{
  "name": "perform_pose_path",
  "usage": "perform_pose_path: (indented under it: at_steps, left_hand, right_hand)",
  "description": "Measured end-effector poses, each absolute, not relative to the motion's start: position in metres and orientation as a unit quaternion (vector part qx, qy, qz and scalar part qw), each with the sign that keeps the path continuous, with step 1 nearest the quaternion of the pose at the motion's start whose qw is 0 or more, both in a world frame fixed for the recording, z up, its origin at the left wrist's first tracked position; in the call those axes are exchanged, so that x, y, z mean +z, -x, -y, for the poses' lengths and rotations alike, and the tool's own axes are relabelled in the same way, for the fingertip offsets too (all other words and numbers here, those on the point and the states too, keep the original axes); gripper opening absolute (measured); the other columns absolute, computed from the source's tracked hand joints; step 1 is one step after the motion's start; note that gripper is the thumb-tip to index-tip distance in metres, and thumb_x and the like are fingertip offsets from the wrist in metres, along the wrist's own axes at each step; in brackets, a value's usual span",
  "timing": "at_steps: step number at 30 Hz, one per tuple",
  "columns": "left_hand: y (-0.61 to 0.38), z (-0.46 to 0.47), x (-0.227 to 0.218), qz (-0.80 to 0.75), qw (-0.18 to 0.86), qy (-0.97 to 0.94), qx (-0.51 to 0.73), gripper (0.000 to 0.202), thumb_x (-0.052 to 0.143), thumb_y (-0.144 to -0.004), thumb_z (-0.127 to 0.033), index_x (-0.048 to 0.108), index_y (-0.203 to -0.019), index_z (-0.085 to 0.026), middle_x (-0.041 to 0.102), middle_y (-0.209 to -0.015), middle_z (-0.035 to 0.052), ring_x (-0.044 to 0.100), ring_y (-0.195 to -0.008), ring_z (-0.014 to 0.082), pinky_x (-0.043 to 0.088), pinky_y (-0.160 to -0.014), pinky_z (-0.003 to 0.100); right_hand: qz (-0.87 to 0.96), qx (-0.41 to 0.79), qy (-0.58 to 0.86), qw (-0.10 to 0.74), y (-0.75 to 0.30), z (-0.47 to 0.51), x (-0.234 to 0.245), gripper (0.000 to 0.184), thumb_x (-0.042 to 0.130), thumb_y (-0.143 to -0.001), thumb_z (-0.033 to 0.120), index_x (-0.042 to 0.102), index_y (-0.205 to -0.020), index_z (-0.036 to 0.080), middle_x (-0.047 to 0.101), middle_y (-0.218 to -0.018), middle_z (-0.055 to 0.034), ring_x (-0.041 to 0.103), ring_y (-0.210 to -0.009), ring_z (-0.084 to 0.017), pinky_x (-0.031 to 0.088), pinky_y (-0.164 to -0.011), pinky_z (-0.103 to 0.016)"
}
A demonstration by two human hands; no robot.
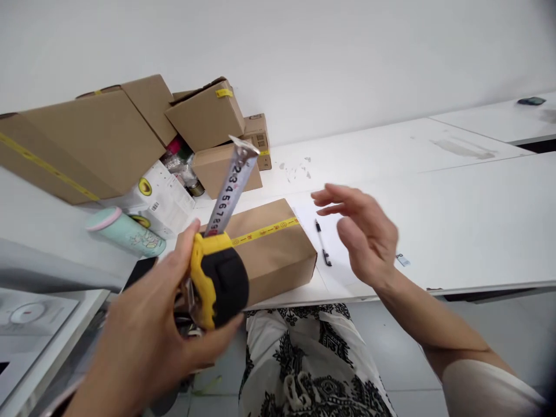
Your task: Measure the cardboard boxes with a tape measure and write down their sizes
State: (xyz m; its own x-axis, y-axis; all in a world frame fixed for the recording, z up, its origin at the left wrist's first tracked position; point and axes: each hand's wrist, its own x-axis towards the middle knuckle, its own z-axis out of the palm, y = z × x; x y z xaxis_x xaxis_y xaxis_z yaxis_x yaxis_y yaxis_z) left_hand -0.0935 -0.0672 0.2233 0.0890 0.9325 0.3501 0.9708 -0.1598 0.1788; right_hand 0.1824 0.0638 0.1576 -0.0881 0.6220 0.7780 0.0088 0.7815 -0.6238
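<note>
My left hand (147,324) grips a yellow and black tape measure (223,281), held up above the table's front edge. A short length of its metal blade (228,194) sticks out, pointing up and away, with printed numbers and a metal hook at the end. Behind it lies a closed cardboard box (278,255) sealed with yellow printed tape. To the right, my right hand (367,237) hovers with its fingers curved and apart, holding nothing. Under and left of that hand, a pen (322,243) rests on a white sheet of paper (341,263).
Large cardboard boxes (87,139) and smaller ones (206,116) stand at the back left against the wall. A mint-green tumbler (130,231) leans near a white avocado-print carton (163,191). The white table (473,220) stretches right, with a small tag (402,260) near its front edge.
</note>
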Motion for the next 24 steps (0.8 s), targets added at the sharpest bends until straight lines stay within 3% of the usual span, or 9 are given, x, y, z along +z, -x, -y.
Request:
perform_pose_path:
  at_steps: [2, 7, 10, 14, 17, 19, 22, 24]
  left_hand:
    - [0.106, 0.047, 0.231, 0.663, 0.089, 0.731, -0.137, 0.102, 0.067, -0.076, -0.066, 0.026, -0.164, -0.034, 0.072, -0.128, 0.0056, 0.071, -0.097, 0.0354, 0.055, -0.071, 0.041]
    - [0.128, 0.012, 0.237, 0.685, 0.041, 0.726, -0.043, 0.086, 0.064, -0.08, -0.058, 0.045, -0.158, -0.028, 0.077, -0.109, 0.0046, 0.07, -0.094, 0.0371, 0.049, -0.069, 0.039]
    - [0.133, 0.005, 0.237, 0.686, 0.036, 0.726, -0.013, 0.082, 0.063, -0.082, -0.057, 0.047, -0.156, -0.028, 0.076, -0.116, 0.0056, 0.07, -0.099, 0.0364, 0.051, -0.074, 0.04]
    - [0.142, 0.0, 0.229, 0.664, -0.006, 0.748, -0.017, 0.081, 0.063, -0.081, -0.06, 0.048, -0.153, -0.028, 0.069, -0.132, 0.009, 0.067, -0.111, 0.0373, 0.053, -0.084, 0.044]
    - [0.146, 0.003, 0.217, 0.651, -0.037, 0.756, -0.061, 0.083, 0.064, -0.083, -0.062, 0.042, -0.156, -0.028, 0.062, -0.142, 0.0108, 0.063, -0.12, 0.036, 0.053, -0.094, 0.046]
    - [0.147, 0.01, 0.206, 0.647, -0.042, 0.753, -0.116, 0.081, 0.065, -0.084, -0.06, 0.041, -0.154, -0.027, 0.058, -0.146, 0.0097, 0.059, -0.127, 0.036, 0.05, -0.103, 0.048]
    - [0.15, 0.022, 0.187, 0.676, -0.033, 0.688, -0.262, 0.072, 0.067, -0.086, -0.055, 0.047, -0.148, -0.026, 0.057, -0.147, 0.0057, 0.056, -0.131, 0.0363, 0.044, -0.112, 0.051]
    - [0.154, 0.028, 0.173, 0.664, -0.032, 0.62, -0.417, 0.075, 0.066, -0.082, -0.063, 0.049, -0.146, -0.027, 0.058, -0.146, 0.0041, 0.057, -0.129, 0.0369, 0.047, -0.111, 0.051]
  right_hand:
    - [0.701, 0.272, 0.27, 0.602, -0.185, -0.075, 0.139, 0.037, 0.052, -0.103, 0.045, 0.064, -0.138, 0.036, 0.072, -0.127, -0.0066, 0.068, -0.115, -0.027, 0.06, -0.092, -0.048]
    - [0.713, 0.313, 0.336, 0.53, -0.193, -0.083, 0.105, 0.033, 0.054, -0.102, 0.047, 0.07, -0.126, 0.031, 0.073, -0.125, -0.0086, 0.068, -0.116, -0.027, 0.058, -0.094, -0.048]
    - [0.719, 0.335, 0.354, 0.496, -0.195, -0.08, 0.09, 0.035, 0.054, -0.102, 0.05, 0.069, -0.127, 0.032, 0.072, -0.127, -0.0093, 0.067, -0.116, -0.027, 0.057, -0.097, -0.05]
    - [0.73, 0.39, 0.339, 0.446, -0.196, -0.075, 0.067, 0.05, 0.05, -0.101, 0.06, 0.057, -0.145, 0.038, 0.062, -0.146, -0.0097, 0.062, -0.128, -0.031, 0.053, -0.106, -0.055]
    - [0.741, 0.424, 0.307, 0.421, -0.196, -0.067, 0.051, 0.068, 0.05, -0.095, 0.071, 0.043, -0.156, 0.042, 0.05, -0.16, -0.0083, 0.05, -0.145, -0.035, 0.045, -0.116, -0.059]
    - [0.742, 0.441, 0.308, 0.4, -0.194, -0.06, 0.041, 0.083, 0.058, -0.089, 0.074, 0.034, -0.162, 0.042, 0.042, -0.166, -0.0081, 0.041, -0.151, -0.037, 0.04, -0.121, -0.06]
    - [0.732, 0.47, 0.327, 0.37, -0.19, -0.051, 0.028, 0.099, 0.07, -0.083, 0.071, 0.024, -0.166, 0.04, 0.035, -0.17, -0.009, 0.036, -0.154, -0.04, 0.038, -0.123, -0.061]
    - [0.717, 0.49, 0.336, 0.365, -0.186, -0.047, 0.02, 0.103, 0.071, -0.083, 0.07, 0.021, -0.167, 0.038, 0.031, -0.172, -0.0104, 0.034, -0.155, -0.041, 0.036, -0.123, -0.063]
